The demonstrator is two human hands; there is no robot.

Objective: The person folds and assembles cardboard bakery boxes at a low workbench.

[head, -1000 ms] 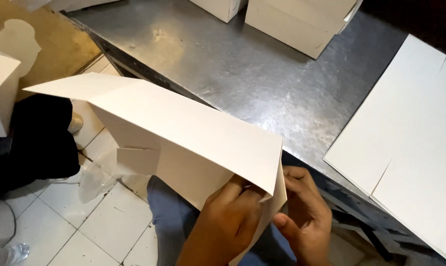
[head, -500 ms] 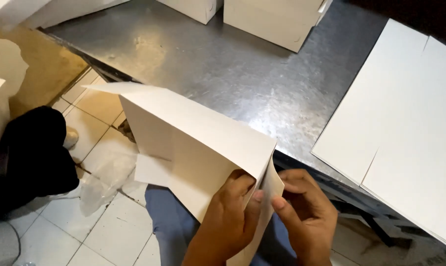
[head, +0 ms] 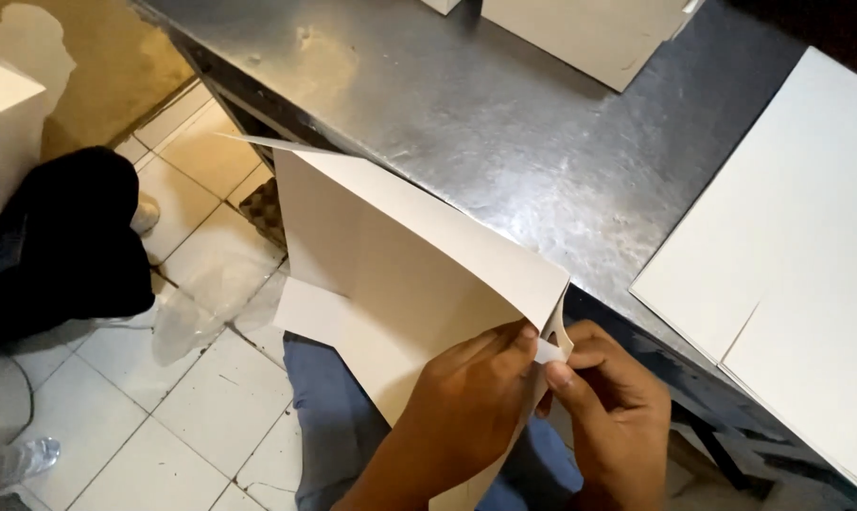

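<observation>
Sitting at the far left, another person in dark trousers [head: 55, 246] is holding a white box [head: 3, 114] above the tiled floor [head: 116, 416], well apart from the work in hand. Moving right, a folded white cardboard sheet [head: 391, 255] is being held up over the wearer's blue-clad lap [head: 339, 426], its long upper panel slanting back toward the edge of the steel counter [head: 504, 142]. The left hand [head: 471, 416] is closing around the sheet's near corner, fingers curled over the front face and thumb behind. Just beside it, the right hand [head: 618, 416] is pinching a small tab [head: 550, 352] at that same corner between thumb and forefinger. Both hands are narrow, gripping card.

To do this fold well, I judge the left hand should be holding the panels square while the right is working the tab in straight, pressing along the crease rather than across it, so the thin card is not buckling.

Farther right, flat white sheets [head: 788, 246] are lying on the counter, and more white boxes [head: 589, 33] are standing at its far edge.
</observation>
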